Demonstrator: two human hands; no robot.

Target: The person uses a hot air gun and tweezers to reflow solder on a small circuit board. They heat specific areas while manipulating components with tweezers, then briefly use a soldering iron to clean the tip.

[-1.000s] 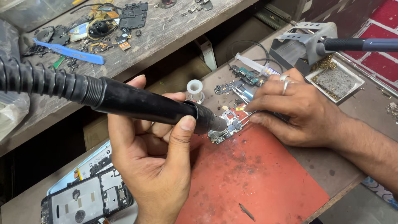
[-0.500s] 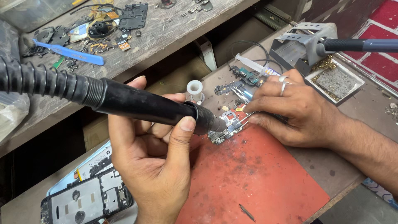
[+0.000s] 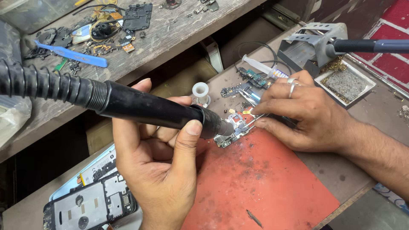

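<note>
So the whole thing sits on a worn wooden workbench (image 3: 383, 106), with a raised wooden shelf (image 3: 179, 38) along the far edge, cluttered with phone scraps: a black frame piece (image 3: 137, 15), a blue plastic pry tool (image 3: 72, 54) and loose bits. On the bench's near part lies a red work mat (image 3: 264, 187), scorched and speckled with dark spots. At the near left corner sits an opened phone body (image 3: 89, 206), insides up.

The left hand (image 3: 157, 166) is wrapped around a black hot air handpiece (image 3: 149, 110), thumb pressed on top near the front end, fingers curled underneath. Its ribbed hose (image 3: 42, 85) runs off toward the left edge. The nozzle tip points right at a small circuit board (image 3: 232, 130), which lies on the far edge of the red mat.

The right hand (image 3: 306, 113), rings on two fingers, is pinched shut around thin metal tweezers (image 3: 255, 120), their tips touching the board from the right side.

Behind the right hand toward the far right corner, a grey metal iron stand (image 3: 306, 42) holds a soldering iron handle (image 3: 370, 45), with a tray of brass wool (image 3: 347, 83) just beside it. A flux syringe (image 3: 262, 67), another green board (image 3: 253, 77) and a small white spool (image 3: 200, 92) lie near the far edge.
</note>
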